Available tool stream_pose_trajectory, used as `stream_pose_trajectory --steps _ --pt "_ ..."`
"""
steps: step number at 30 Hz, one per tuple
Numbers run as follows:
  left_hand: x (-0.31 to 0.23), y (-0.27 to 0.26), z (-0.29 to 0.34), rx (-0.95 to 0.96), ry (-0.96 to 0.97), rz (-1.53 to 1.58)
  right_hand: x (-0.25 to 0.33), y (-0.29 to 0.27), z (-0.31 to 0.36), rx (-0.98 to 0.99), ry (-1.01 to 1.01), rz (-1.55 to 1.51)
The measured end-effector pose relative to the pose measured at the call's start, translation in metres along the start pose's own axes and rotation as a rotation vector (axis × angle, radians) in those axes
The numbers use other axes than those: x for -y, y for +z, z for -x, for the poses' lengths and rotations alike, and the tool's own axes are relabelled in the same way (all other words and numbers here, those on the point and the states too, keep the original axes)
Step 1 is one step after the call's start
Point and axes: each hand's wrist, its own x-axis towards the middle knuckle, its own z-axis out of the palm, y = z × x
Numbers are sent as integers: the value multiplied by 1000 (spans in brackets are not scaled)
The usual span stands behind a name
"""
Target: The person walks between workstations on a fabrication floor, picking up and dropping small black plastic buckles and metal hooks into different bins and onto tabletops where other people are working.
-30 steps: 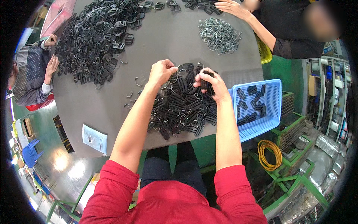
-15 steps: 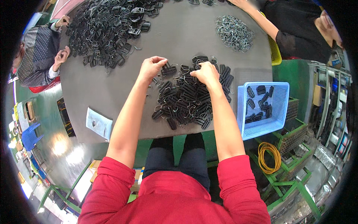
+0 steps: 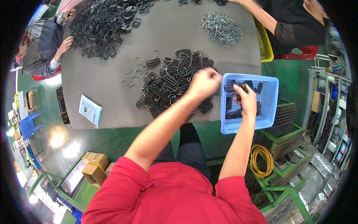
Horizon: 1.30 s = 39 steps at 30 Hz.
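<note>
My right hand [image 3: 246,100] is inside the blue plastic basket [image 3: 223,121], closed on a black plastic buckle [image 3: 242,89]. More black buckles lie on the basket floor around it. My left hand [image 3: 205,83] is beside the basket's left rim, fingers curled in and slightly blurred; anything inside them is hidden. Left of that hand, a pile of black buckles with wire hooks [image 3: 167,80] covers the near middle of the grey table [image 3: 108,82]. Several loose metal hooks [image 3: 130,80] are scattered along the pile's left side.
A large heap of black buckles [image 3: 99,31] sits far left, by one co-worker's hands [image 3: 66,44]. Another co-worker's arm [image 3: 264,18] reaches in at far right, near a heap of metal hooks [image 3: 220,29] and a yellow basket [image 3: 265,46]. A pale blue packet [image 3: 90,110] lies front left.
Both hands have moved right, away from the near pile: my right into the blue basket with a buckle, my left to its rim. The whole view has shifted slightly.
</note>
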Motion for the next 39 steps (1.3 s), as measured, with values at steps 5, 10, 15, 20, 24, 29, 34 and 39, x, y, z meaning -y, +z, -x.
stream_pose_trajectory --steps 5,10,15,20,24,29,34,39 --pt "-4 104 10 9 161 -6 -83 -59 -24 -81 82 329" --pt "28 29 -21 -374 392 -322 -46 -22 -14 -563 -477 602" --pt "98 -42 -41 -328 142 -827 1 110 -57 -64 -633 487" --pt "104 -58 -46 -173 124 -815 -19 172 -113 -84 -384 898" --pt "112 -71 -44 -174 126 -851 -15 166 -117 175 -325 434" --pt "114 -105 -47 -412 192 -879 -11 149 -112 157 -272 520" --pt "141 -165 -46 -312 67 -877 2 136 -105 563 97 -539" --pt "151 -187 -53 -214 244 -727 9 178 -144 372 -345 466"
